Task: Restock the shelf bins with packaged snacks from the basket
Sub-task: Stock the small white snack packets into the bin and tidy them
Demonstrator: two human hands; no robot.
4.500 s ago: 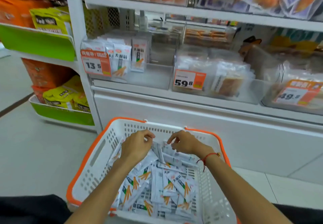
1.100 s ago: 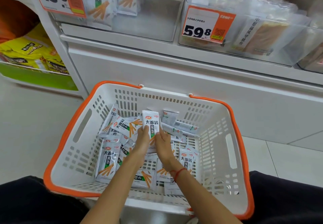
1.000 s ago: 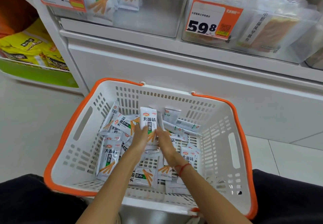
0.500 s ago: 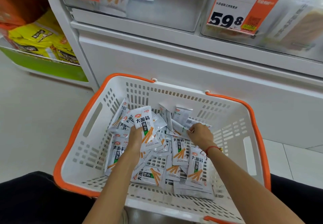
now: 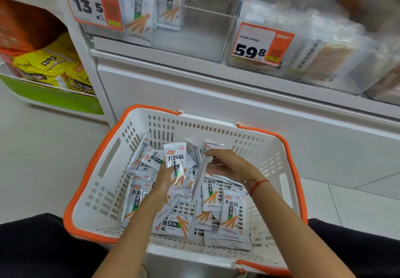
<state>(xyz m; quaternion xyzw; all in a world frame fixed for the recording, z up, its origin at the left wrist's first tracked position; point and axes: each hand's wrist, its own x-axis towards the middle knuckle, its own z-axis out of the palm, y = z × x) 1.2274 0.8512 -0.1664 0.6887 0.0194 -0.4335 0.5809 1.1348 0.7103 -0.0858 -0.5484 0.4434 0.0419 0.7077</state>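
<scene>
Fingers of your left hand [image 5: 166, 177] are mostly hidden behind the upright snack packet [image 5: 176, 165] it holds, so its grip shows only as a clasp round the packet's lower half. Your right hand [image 5: 227, 165] has a narrow grip, pinching a second packet [image 5: 200, 180] seen edge-on and blurred; its print cannot be read. Loose packets [image 5: 231, 215] lie in a heap on the floor of the basket [image 5: 268, 147], overlapping, with the lowest ones covered. Your forearms block the heap's middle. Both hands sit inside the orange rim, well apart from the side walls. Above, the clear shelf bin [image 5: 194, 39] behind the 13.5 price tag [image 5: 91, 2] holds a few upright packets at its left, with bare room to their right. The neighbouring bin [image 5: 324, 61] is hazy, its contents hard to make out.
</scene>
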